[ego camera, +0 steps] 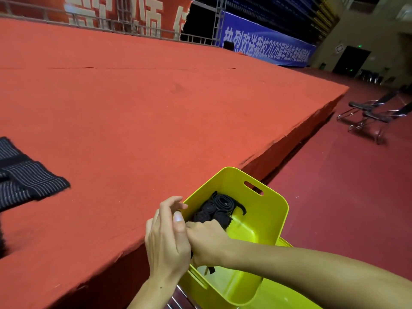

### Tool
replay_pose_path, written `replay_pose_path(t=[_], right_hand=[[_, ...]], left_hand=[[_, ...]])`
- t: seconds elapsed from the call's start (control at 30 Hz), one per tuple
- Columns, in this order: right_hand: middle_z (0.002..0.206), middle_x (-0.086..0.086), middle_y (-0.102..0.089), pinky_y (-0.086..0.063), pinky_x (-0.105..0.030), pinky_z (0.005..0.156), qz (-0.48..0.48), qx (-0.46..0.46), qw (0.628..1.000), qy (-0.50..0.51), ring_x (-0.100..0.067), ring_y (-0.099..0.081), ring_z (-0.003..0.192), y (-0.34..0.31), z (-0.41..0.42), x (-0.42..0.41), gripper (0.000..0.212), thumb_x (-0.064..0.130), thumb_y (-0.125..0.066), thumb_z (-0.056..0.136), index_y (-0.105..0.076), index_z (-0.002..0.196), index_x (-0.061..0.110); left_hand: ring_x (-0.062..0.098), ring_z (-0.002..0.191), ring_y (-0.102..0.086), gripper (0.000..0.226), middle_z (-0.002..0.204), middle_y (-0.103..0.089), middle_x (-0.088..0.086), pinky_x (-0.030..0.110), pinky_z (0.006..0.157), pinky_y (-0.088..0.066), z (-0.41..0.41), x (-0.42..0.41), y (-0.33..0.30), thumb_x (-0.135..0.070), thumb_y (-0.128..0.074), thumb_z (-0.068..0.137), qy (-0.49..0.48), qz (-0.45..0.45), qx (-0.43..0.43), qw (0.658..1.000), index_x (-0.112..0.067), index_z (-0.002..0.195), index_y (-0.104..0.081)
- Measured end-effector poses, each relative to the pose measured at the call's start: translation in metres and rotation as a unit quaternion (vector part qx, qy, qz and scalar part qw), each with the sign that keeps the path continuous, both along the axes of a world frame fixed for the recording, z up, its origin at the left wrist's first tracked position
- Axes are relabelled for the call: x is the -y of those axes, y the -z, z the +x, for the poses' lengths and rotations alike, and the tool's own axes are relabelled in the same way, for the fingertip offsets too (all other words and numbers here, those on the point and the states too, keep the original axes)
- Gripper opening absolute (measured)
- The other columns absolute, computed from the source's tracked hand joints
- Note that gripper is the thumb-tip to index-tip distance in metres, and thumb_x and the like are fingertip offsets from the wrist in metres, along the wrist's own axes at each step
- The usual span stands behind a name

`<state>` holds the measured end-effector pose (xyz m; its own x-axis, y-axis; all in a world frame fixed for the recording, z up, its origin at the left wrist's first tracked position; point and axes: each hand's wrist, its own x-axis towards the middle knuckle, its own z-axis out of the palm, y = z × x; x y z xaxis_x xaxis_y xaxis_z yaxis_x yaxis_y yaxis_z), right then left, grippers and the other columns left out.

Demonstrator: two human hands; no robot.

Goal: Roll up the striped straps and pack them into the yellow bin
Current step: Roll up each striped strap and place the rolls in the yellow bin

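Yellow bin, lower centre, tilted against the red stage edge; rolled black straps inside. Right hand reaches into the bin, gripping a strap roll; left hand touches it at the rim. Unrolled striped straps lie far left. Metal chairs, right.
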<state>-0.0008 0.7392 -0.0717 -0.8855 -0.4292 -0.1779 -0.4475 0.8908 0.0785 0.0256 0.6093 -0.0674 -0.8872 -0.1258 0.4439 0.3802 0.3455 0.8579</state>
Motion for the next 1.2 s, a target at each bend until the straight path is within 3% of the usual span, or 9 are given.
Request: replay_pose_path(t=[0.27,0.47,0.67,0.9,1.03,1.2], right_hand=[[0.122,-0.013,-0.052,-0.037,-0.043,0.06,-0.015,0.053,0.998,0.001,-0.043,-0.065,0.087,0.01,-0.001,-0.003,0.069,0.035,-0.083,0.083,-0.046,0.138,0.018],[0.129,-0.017,-0.047,-0.038,-0.047,0.063,0.002,0.073,0.997,0.0,-0.05,-0.064,0.092,-0.001,-0.001,-0.003,0.076,0.028,-0.081,0.085,-0.04,0.146,0.009],[0.124,-0.014,-0.045,-0.042,-0.046,0.067,-0.012,0.087,0.996,0.008,-0.049,-0.065,0.093,-0.004,0.002,-0.006,0.072,0.037,-0.08,0.086,-0.04,0.141,0.013],[0.119,-0.008,-0.046,-0.049,-0.051,0.075,-0.031,0.074,0.997,0.022,-0.046,-0.066,0.097,-0.011,0.008,-0.009,0.068,0.053,-0.073,0.091,-0.039,0.14,0.019],[0.131,0.002,-0.051,-0.052,-0.048,0.089,-0.096,0.058,0.992,0.052,-0.029,-0.064,0.114,-0.033,0.013,-0.012,0.077,0.069,-0.066,0.089,-0.038,0.149,0.029],[0.125,0.024,-0.058,-0.056,-0.039,0.092,-0.225,-0.006,0.971,0.083,-0.002,-0.066,0.1,-0.079,0.025,-0.011,0.071,0.074,-0.063,0.085,-0.038,0.146,0.048]], left_hand=[[0.004,0.112,-0.066,0.038,0.117,-0.068,-0.022,0.045,0.096,-0.044,0.0,0.004,0.0,-0.052,-0.029,0.106,0.017,0.005,0.007,1.0,-0.038,0.133,-0.052],[0.015,0.113,-0.069,0.034,0.124,-0.069,-0.016,0.057,0.093,-0.051,-0.001,0.016,-0.004,-0.055,-0.033,0.105,0.056,0.059,-0.003,0.997,-0.047,0.133,-0.051],[0.022,0.119,-0.069,0.035,0.123,-0.071,-0.011,0.061,0.097,-0.051,-0.003,0.027,-0.003,-0.053,-0.035,0.106,0.083,0.085,0.02,0.993,-0.044,0.132,-0.056],[0.022,0.116,-0.07,0.035,0.117,-0.073,-0.008,0.054,0.096,-0.055,-0.004,0.034,-0.008,-0.052,-0.041,0.105,0.115,0.087,0.041,0.989,-0.035,0.131,-0.058],[0.02,0.111,-0.072,0.04,0.112,-0.076,-0.008,0.053,0.093,-0.058,-0.008,0.04,-0.02,-0.058,-0.048,0.101,0.131,0.097,0.056,0.985,-0.034,0.131,-0.058],[0.016,0.106,-0.074,0.039,0.104,-0.078,-0.009,0.054,0.091,-0.059,-0.013,0.056,-0.042,-0.062,-0.049,0.098,0.13,0.088,0.043,0.987,-0.041,0.131,-0.058]])
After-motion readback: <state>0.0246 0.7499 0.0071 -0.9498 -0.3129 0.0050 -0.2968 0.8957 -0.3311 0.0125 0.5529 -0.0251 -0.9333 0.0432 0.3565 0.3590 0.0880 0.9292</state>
